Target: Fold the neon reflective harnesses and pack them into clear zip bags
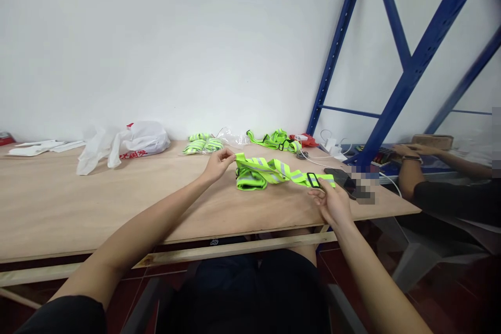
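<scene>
A neon-yellow reflective strap (274, 169) with silver stripes stretches between my two hands above the wooden table. My left hand (219, 163) pinches its left end between thumb and fingers. At the other end, my right hand (332, 198) grips the strap just beside a black plastic slide buckle (313, 180). Under the left part, a rolled or folded bundle of the same strap (251, 180) hangs or rests near the tabletop; I cannot tell whether it touches. The middle of the strap is twisted and slack.
Packed strap bundles (203, 143), clear plastic (233, 136) and a loose strap (276, 141) lie near the wall. White plastic bags (144, 138) are on the left. A dark phone (340, 180) lies right, by a blue metal frame (403, 78). Another person's arm (415, 172) is beyond.
</scene>
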{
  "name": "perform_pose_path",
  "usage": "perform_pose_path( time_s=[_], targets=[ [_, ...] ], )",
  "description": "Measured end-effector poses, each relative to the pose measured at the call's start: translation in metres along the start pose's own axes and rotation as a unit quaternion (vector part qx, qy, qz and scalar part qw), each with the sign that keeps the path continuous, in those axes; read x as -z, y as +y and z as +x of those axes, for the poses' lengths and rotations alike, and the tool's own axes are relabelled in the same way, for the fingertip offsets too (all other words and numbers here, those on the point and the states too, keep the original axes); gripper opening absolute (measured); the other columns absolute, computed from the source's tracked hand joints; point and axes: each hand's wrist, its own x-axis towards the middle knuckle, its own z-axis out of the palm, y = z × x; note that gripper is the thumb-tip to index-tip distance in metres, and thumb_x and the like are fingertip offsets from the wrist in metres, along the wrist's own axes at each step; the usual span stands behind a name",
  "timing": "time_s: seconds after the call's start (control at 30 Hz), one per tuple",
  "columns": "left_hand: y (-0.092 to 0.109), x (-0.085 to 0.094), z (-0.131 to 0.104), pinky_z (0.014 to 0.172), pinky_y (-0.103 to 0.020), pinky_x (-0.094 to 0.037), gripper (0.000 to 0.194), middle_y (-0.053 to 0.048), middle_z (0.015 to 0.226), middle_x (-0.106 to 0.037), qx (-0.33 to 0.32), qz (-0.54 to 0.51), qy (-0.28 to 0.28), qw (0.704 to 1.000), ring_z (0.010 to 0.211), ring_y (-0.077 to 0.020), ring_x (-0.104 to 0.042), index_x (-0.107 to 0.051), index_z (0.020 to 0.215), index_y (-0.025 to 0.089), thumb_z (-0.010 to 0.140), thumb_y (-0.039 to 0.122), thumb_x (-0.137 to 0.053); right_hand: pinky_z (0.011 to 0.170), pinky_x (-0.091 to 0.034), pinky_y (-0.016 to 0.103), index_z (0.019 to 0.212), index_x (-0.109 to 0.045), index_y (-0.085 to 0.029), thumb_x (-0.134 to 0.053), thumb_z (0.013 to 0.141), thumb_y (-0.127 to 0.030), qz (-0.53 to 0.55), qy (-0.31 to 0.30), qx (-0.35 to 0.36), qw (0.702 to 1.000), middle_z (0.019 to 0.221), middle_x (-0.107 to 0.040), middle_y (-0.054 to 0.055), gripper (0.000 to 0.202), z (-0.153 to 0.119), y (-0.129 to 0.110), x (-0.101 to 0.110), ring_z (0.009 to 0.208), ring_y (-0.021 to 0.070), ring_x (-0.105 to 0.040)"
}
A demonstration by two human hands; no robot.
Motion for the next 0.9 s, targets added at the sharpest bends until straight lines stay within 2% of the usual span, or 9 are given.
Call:
perform_pose_path(
  time_s=[0.1, 0.23, 0.3, 0.4, 0.5, 0.57, 0.67, 0.73, 0.9],
  targets=[
    [0.010, 0.004, 0.003, 0.074, -0.027, -0.048, 0.027, 0.000, 0.073, -0.060, -0.020, 0.007, 0.029, 0.999, 0.075, -0.0147, -0.059, -0.058, 0.072, 0.017, 0.078, 0.039, -0.072, 0.032, -0.045, 0.018, 0.083, -0.060, -0.022, -0.084, 0.067, -0.038, 0.021, -0.001, -0.009, 1.000, 0.073, -0.074, 0.002, 0.033, 0.002, 0.000, 0.001, 0.063, 0.0235, -0.076],
    [0.014, -0.002, -0.001, 0.062, -0.026, -0.048, 0.025, 0.001, 0.069, -0.057, -0.001, 0.001, 0.025, 1.000, 0.064, -0.0138, -0.061, -0.052, 0.081, 0.018, 0.086, 0.040, -0.064, 0.046, -0.058, 0.018, 0.084, -0.062, -0.021, -0.076, 0.076, -0.024, 0.103, 0.016, -0.068, 0.992, 0.079, -0.076, 0.004, 0.016, 0.001, -0.007, -0.002, 0.079, 0.0227, -0.078],
    [0.009, -0.011, -0.007, 0.062, -0.027, -0.052, 0.024, -0.002, 0.085, -0.062, 0.025, -0.020, 0.007, 0.999, 0.070, -0.0159, -0.066, -0.051, 0.094, 0.019, 0.089, 0.042, -0.058, 0.059, -0.063, 0.020, 0.084, -0.063, -0.021, -0.072, 0.079, -0.021, 0.141, 0.004, -0.081, 0.987, 0.091, -0.077, 0.006, 0.010, -0.002, -0.011, -0.004, 0.093, 0.0220, -0.076],
    [0.000, -0.026, -0.020, 0.078, -0.036, -0.057, 0.031, -0.009, 0.122, -0.058, 0.022, -0.006, -0.061, 0.998, 0.102, -0.0225, -0.066, -0.046, 0.117, 0.023, 0.090, 0.035, -0.057, 0.082, -0.065, 0.031, 0.097, -0.065, -0.022, -0.073, 0.079, -0.027, 0.155, -0.036, -0.051, 0.986, 0.120, -0.071, 0.009, 0.020, -0.006, -0.013, -0.007, 0.112, 0.0241, -0.070],
    [-0.005, -0.037, -0.031, 0.096, -0.043, -0.051, 0.040, -0.013, 0.130, -0.054, -0.067, 0.127, -0.175, 0.974, 0.119, -0.0267, -0.058, -0.045, 0.125, 0.022, 0.086, 0.019, -0.056, 0.090, -0.061, 0.040, 0.117, -0.061, -0.029, -0.079, 0.075, -0.034, 0.071, -0.055, 0.033, 0.995, 0.144, -0.055, 0.007, 0.046, -0.012, -0.008, -0.011, 0.120, 0.0264, -0.065],
    [-0.005, -0.040, -0.034, 0.099, -0.044, -0.049, 0.046, -0.013, 0.132, -0.053, -0.116, 0.221, -0.227, 0.941, 0.117, -0.0278, -0.057, -0.048, 0.124, 0.021, 0.080, 0.012, -0.055, 0.090, -0.060, 0.040, 0.119, -0.061, -0.030, -0.080, 0.075, -0.037, -0.043, -0.065, 0.124, 0.989, 0.143, -0.055, 0.007, 0.049, -0.019, -0.003, -0.014, 0.119, 0.0265, -0.064],
    [-0.004, -0.041, -0.033, 0.091, -0.042, -0.052, 0.046, -0.014, 0.131, -0.052, -0.118, 0.311, -0.247, 0.910, 0.108, -0.0280, -0.060, -0.052, 0.120, 0.019, 0.075, 0.010, -0.057, 0.083, -0.058, 0.036, 0.095, -0.069, -0.022, -0.071, 0.085, -0.041, -0.209, -0.101, 0.263, 0.937, 0.102, -0.072, 0.007, 0.021, -0.034, 0.000, -0.022, 0.096, 0.0242, -0.069],
    [-0.004, -0.041, -0.030, 0.093, -0.042, -0.051, 0.043, -0.014, 0.134, -0.052, -0.111, 0.338, -0.264, 0.896, 0.110, -0.0284, -0.060, -0.055, 0.121, 0.019, 0.078, 0.013, -0.057, 0.074, -0.057, 0.034, 0.078, -0.067, -0.021, -0.062, 0.092, -0.040, -0.277, -0.169, 0.315, 0.892, 0.077, -0.070, 0.005, 0.024, -0.045, 0.000, -0.027, 0.077, 0.0216, -0.068],
    [-0.007, -0.038, -0.024, 0.105, -0.039, -0.043, 0.038, -0.010, 0.137, -0.057, -0.108, 0.338, -0.333, 0.874, 0.122, -0.0301, -0.055, -0.063, 0.121, 0.022, 0.085, 0.033, -0.065, 0.070, -0.054, 0.032, 0.083, -0.072, -0.022, -0.056, 0.097, -0.027, -0.338, -0.371, 0.349, 0.792, 0.077, -0.073, 0.005, 0.022, -0.069, 0.001, -0.043, 0.073, 0.0200, -0.067]
  ],
)
